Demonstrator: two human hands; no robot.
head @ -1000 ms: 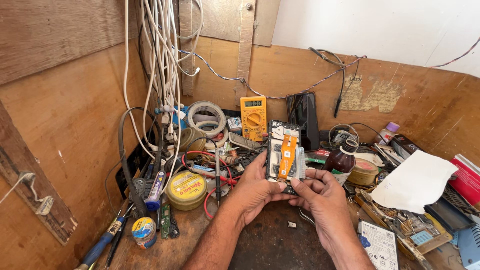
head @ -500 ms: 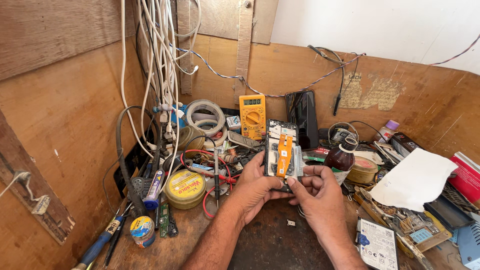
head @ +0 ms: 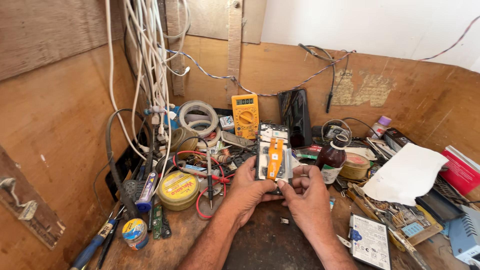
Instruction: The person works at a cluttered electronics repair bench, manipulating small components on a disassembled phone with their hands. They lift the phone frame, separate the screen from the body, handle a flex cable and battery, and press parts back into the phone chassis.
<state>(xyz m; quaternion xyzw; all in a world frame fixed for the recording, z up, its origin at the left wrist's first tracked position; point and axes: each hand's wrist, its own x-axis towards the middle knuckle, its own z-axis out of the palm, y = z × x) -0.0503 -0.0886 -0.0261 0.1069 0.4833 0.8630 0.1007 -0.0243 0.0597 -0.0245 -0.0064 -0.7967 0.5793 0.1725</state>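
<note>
1. A person's left hand (head: 250, 187) and right hand (head: 305, 195) together hold an opened phone (head: 272, 157) upright above a cluttered wooden tabletop (head: 165, 250), its bare insides facing the camera and an orange flex strip (head: 274, 159) running down the middle.
2. The left hand grips the phone's left edge, thumb laid along the side; the right hand closes on the lower right corner, fingers curled in under the bottom edge.
3. Just behind the phone, a yellow multimeter (head: 245, 115) leans against the back wall, with a dark phone (head: 295, 117) propped beside it to the right.
4. Right of the phone stands a small brown bottle (head: 330, 160), close to the right hand's knuckles, and beyond it lies a white sheet of paper (head: 405, 175).
5. Left of the phone, a round yellow tin (head: 178, 190) sits on the tabletop near a red test lead (head: 202, 200), with rolls of tape (head: 198, 117) farther back under hanging white cables (head: 150, 75).
6. In front of the phone and to its right, near the right wrist, a flat phone battery (head: 370, 242) lies label up.
</note>
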